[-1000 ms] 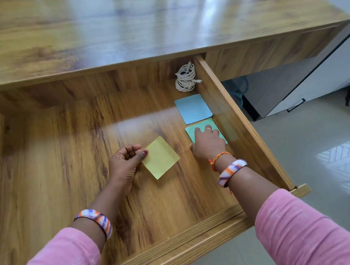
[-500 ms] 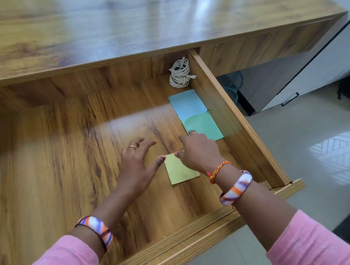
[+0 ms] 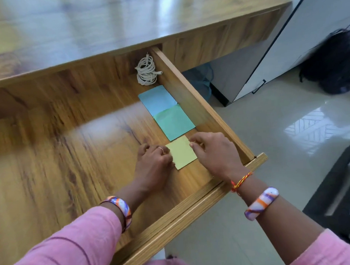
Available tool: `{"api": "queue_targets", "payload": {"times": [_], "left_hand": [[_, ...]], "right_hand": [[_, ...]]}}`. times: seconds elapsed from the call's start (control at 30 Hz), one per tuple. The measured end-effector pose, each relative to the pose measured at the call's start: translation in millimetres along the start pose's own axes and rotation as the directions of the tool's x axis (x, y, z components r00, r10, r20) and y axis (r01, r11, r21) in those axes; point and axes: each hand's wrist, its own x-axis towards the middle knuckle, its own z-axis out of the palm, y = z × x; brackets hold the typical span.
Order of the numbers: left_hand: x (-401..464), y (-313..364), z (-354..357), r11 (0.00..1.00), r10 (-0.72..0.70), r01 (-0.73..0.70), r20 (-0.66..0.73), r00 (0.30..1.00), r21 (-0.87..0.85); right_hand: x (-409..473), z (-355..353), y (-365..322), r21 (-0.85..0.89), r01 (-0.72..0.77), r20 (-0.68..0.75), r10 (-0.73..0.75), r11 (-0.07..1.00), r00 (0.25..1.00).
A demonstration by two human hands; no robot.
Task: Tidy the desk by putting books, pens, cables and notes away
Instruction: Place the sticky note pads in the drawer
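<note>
drawer (image 3: 201, 102): pulled out from under the desk top (image 3: 102, 24), wood grain, right wall runs diagonally from back to front lip.
contents: three notes in a row along the right wall, plus a coiled white cable (image 3: 146, 73) in the back right corner, touching or nearly touching the wall.
blue note (image 3: 157, 101): furthest back, just in front of the cable, right edge close to the wall.
green note (image 3: 174, 122): overlaps the blue note's front edge, right corner near the wall.
yellow note (image 3: 181, 152): front of the row, flat on the drawer floor, back corner just meeting the green note's front edge.
left hand (image 3: 153, 162): fingers curled, knuckles down on the drawer floor, fingertips against the yellow note's left edge; a ring shows on one finger. Whether it pinches the note or just butts it, cannot tell.
right hand (image 3: 214, 150): fingers curled, thumb and fingertips pinching the note's right back corner; narrow grip.
open room: wide bare drawer floor to the left of the notes; narrow strip between the notes and the right wall; short gap from the yellow note to the front lip.
writing: none readable on notes or cable.
outside: tiled floor to the right, white cabinet panel (image 3: 287, 43), dark bag (image 3: 333, 61) against it.
wrists: striped bangles on both, a thread band on the right.
</note>
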Motion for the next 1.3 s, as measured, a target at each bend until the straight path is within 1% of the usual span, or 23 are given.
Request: {"api": "queue_targets", "payload": {"times": [0.1,0.2,0.33,0.47,0.57,0.7,0.8,0.9,1.1,1.3], "left_hand": [[4,11,5,1.0,0.018,-0.018,-0.023,1.0,-0.011],[9,18,9,0.997,0.07,-0.07,0.004,0.998,-0.032],[17,25,12,0.995,0.098,-0.098,0.014,0.995,0.018],[27,27,12,0.989,0.149,-0.148,0.086,0.985,-0.014],[35,24,6,0.996,0.088,-0.089,0.129,0.988,0.002],[44,13,0,0.995,-0.096,0.096,0.13,0.987,0.006],[46,7,0,0.987,-0.163,0.162,0.22,0.962,0.02],[45,7,1,0.986,-0.165,0.164,0.264,0.95,0.025],[43,11,2,0.984,-0.178,0.179,0.25,0.952,0.02],[44,10,1,0.989,-0.145,0.144,0.292,0.945,0.027]], "right_hand": [[-6,0,10,0.0,-0.028,0.017,0.028,1.0,0.999],[-9,3,12,0.001,-0.031,0.052,0.031,1.0,0.998],[-11,4,11,-0.018,-0.023,0.06,0.024,1.0,0.998],[-9,5,12,-0.024,-0.029,0.064,0.031,0.999,0.997],[-9,7,11,-0.039,-0.016,0.075,0.019,0.999,0.997],[-8,9,13,-0.042,-0.003,0.062,0.006,0.999,0.998],[-7,10,13,-0.043,-0.002,0.059,0.005,0.999,0.998],[-7,10,14,-0.039,-0.001,0.05,0.003,0.999,0.999],[-7,11,15,-0.04,0.003,0.04,-0.001,0.999,0.999],[-7,14,16,-0.045,0.006,0.022,-0.005,0.999,1.0]]}}
